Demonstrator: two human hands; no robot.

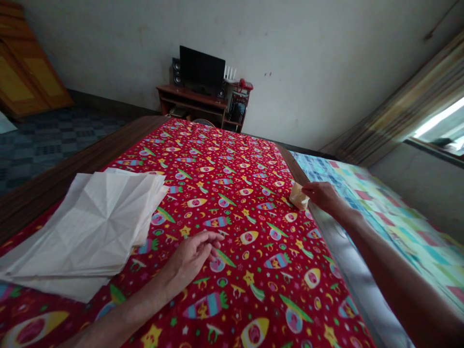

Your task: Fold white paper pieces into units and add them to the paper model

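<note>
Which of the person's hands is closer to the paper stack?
Left. The left hand is right of the paper stack, over the red cloth; the right hand is much farther right, holding a cream piece.

Dim light, glaring window [444, 126] (right), stretched edges

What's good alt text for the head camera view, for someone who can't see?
A person's right hand pinches a small pale-yellow piece, perhaps folded paper, at the right side of a red patterned cloth; the empty left hand is over the cloth. Creased white sheets lie stacked at left, and a monitor stands on a desk beyond.
</note>
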